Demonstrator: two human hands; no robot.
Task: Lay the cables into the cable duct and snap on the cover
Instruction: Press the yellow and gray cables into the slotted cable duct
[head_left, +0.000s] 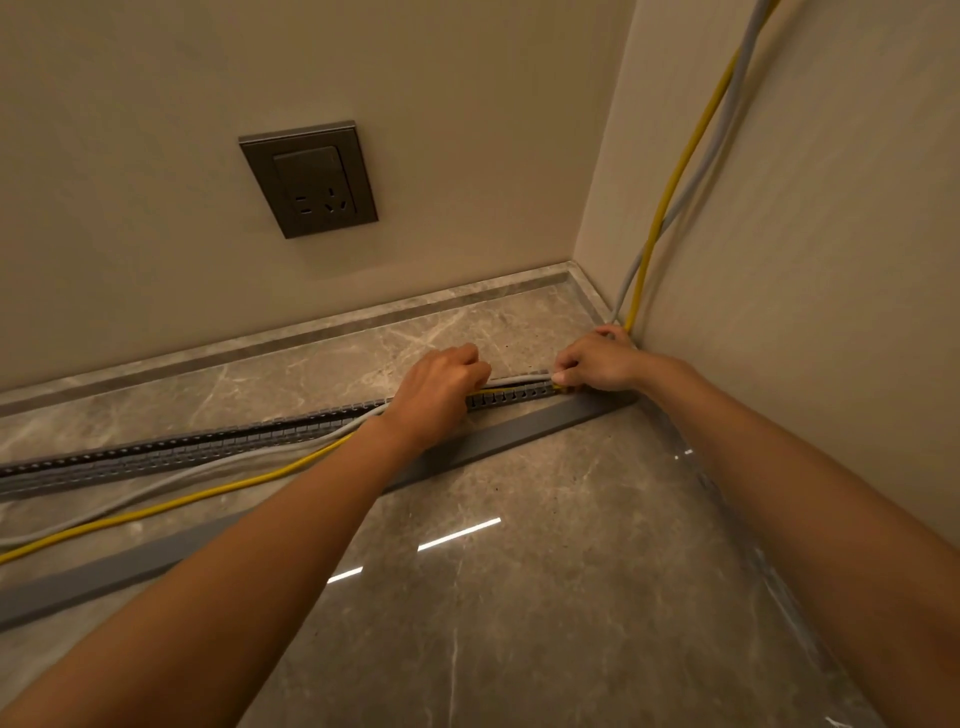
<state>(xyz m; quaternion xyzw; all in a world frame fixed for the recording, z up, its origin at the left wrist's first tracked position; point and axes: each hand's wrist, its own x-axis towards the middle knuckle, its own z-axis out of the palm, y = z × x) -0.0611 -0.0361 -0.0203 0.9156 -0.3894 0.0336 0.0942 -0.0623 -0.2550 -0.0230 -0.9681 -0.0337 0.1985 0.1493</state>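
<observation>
A polished grey-brown marble floor (519, 597) meets two beige walls in a corner, with a low stone skirting (311, 325) running along the foot of the far wall. A dark metal-finish wall socket (309, 179) with a switch above its pin holes is set in that wall. A slotted grey cable duct (171, 452) lies open on the floor, running from the left edge toward the corner. Its flat grey cover (540, 423) lies loose on the floor just in front of it, roughly parallel. A yellow cable (691, 150) and a grey cable (727, 130) come down the right wall side by side, crossing near the bottom, and reach the floor at the corner. Between the two hands both cables sit in the duct's right end; left of the hands they lie outside it on the floor, between duct and cover, trailing off toward the left edge. Both bare forearms reach forward from the bottom of the view. The left hand (441, 389) is knuckles-up over the duct, its fingers curled down onto the cables; whether they pinch them cannot be told. The right hand (597, 361) rests at the corner end of the duct, fingers (560, 375) closed, pinching the cables at the duct's top edge.
</observation>
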